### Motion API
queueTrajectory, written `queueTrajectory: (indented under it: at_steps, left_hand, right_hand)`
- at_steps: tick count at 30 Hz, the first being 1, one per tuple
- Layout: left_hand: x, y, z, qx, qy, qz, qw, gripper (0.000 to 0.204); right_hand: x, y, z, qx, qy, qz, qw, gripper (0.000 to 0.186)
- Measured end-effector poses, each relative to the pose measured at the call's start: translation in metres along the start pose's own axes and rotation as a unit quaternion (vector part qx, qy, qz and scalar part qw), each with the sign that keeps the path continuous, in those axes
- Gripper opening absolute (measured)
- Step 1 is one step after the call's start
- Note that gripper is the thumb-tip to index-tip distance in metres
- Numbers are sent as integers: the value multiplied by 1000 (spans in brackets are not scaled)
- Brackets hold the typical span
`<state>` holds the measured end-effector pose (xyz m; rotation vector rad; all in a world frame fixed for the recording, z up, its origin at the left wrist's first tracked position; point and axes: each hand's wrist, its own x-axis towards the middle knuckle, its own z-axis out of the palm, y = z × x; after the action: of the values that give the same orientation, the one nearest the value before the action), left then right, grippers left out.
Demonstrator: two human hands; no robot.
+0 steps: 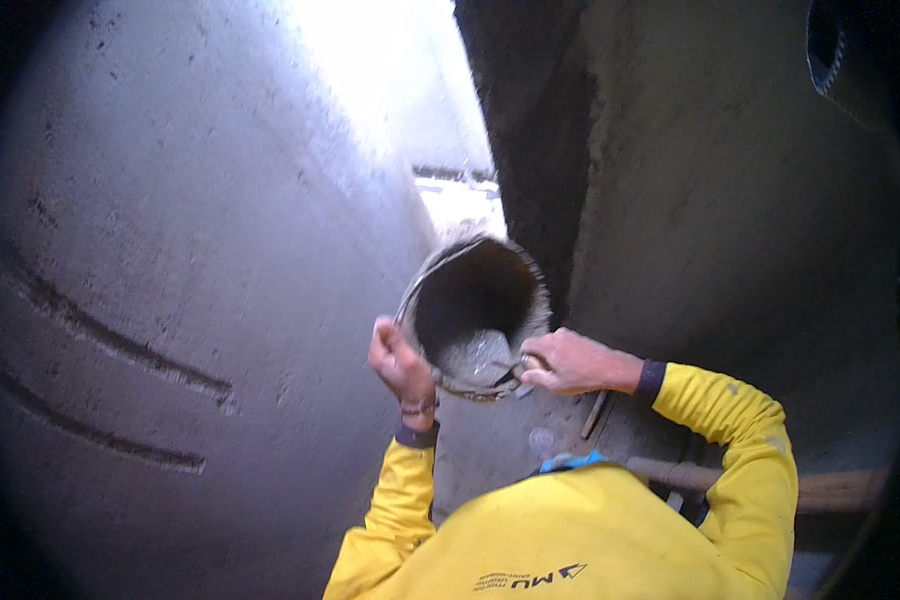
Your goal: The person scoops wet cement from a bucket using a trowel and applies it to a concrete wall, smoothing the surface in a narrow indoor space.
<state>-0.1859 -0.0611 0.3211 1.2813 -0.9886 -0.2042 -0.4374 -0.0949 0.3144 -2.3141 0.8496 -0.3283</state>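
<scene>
A mortar-crusted bucket [541, 290] is tilted so that its round mouth faces me. Wet grey mortar [470, 352] lies along its lower inside wall. My left hand [402, 365] is closed on the left side of the bucket's rim, with the fingertips partly hidden. At the lower right of the rim, my right hand [578, 362] grips the short wooden handle of a trowel [535, 361]. The trowel's metal part dips inside the mouth, against the mortar; most of the blade is hard to make out.
A grey wall [190, 260] with two long cut grooves [110, 345] rises at left. Bright light enters through an opening [440, 90] ahead. Another plastered wall [710, 200] stands at right. Low at right lies a wooden pole [840, 490], with a thin stick [594, 415] nearer the bucket.
</scene>
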Motion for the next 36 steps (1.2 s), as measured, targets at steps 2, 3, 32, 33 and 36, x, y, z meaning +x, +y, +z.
queueTrajectory:
  at_steps: [2, 3, 32, 33, 36]
  left_hand:
    - [-13, -34, 15, -13, 55, -43, 997, 48]
    - [-13, -48, 13, -23, 82, -66, 994, 48]
    - [-289, -255, -289, 562, 202, -241, 765, 57]
    - [-285, -266, -287, 576, 173, -219, 768, 57]
    - [-269, -296, -260, 457, 232, -264, 817, 58]
  right_hand:
    - [1, 7, -19, -32, -14, 28, 999, 35]
    - [6, 4, -35, -47, -21, 40, 998, 34]
    - [-38, -50, -397, 19, 371, 254, 893, 52]
    - [-41, -58, -400, -8, 356, 266, 895, 51]
    - [-31, -7, -387, -121, 131, 326, 929, 50]
